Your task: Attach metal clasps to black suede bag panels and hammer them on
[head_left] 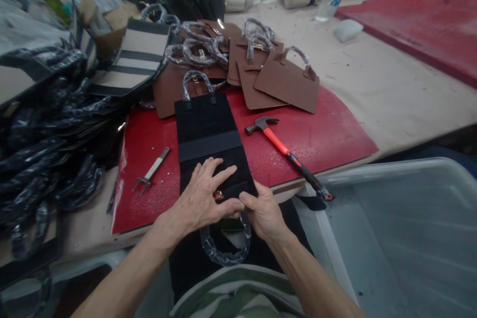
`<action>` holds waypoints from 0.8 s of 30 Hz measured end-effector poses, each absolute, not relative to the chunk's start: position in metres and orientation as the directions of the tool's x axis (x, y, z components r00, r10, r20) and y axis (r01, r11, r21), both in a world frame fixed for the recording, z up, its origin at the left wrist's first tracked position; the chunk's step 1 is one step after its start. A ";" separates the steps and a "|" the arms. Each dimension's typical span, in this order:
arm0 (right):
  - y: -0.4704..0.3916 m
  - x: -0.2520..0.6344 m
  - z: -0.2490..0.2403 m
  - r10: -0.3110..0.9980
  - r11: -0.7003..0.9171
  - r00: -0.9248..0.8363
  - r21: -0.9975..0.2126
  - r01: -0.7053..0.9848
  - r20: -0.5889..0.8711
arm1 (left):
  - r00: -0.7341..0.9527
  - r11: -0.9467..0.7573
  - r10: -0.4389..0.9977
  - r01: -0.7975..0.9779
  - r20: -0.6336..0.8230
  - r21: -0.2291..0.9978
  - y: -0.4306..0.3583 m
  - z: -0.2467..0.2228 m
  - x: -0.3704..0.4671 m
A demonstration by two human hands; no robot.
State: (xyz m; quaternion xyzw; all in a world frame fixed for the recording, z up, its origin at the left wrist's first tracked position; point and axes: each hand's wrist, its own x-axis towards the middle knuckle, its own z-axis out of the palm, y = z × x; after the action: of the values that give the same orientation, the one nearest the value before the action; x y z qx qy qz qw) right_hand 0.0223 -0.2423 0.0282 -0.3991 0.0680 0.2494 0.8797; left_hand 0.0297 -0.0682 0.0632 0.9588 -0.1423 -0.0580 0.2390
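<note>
A black handbag panel (208,131) lies flat on the red board, its near end reaching over the board's front edge. One plastic-wrapped handle stands at its far end; another wrapped handle (226,257) hangs at the near end above my lap. My left hand (208,191) rests on the panel with fingers spread, beside a small shiny metal fitting (218,196). My right hand (264,211) pinches the panel's near right corner, thumb on top. The fingers beneath are hidden.
A claw hammer (278,146) lies right on the red board (328,129), a metal pronged tool (152,171) left. Brown bag panels (288,79) pile up behind. Wrapped black handles (44,134) crowd the left. A pale plastic bin (402,238) stands at the right, below the table edge.
</note>
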 end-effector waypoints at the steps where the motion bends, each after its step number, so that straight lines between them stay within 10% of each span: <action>1: -0.241 0.023 0.027 0.383 0.557 0.869 -0.672 -0.488 -0.313 | 0.952 -0.842 -0.304 -0.249 -0.040 0.479 -0.067 0.063 0.030; 24: -0.255 0.023 0.017 0.409 0.504 0.848 -0.692 -0.517 -0.337 | 0.940 -0.858 -0.341 -0.304 -0.015 0.413 -0.061 0.049 0.042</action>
State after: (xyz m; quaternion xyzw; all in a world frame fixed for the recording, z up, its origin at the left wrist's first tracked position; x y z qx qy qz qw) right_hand 0.0233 -0.2554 0.0167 -0.4198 0.0647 0.2677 0.8648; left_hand 0.0415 -0.0610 0.0486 0.9629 -0.1675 -0.0439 0.2070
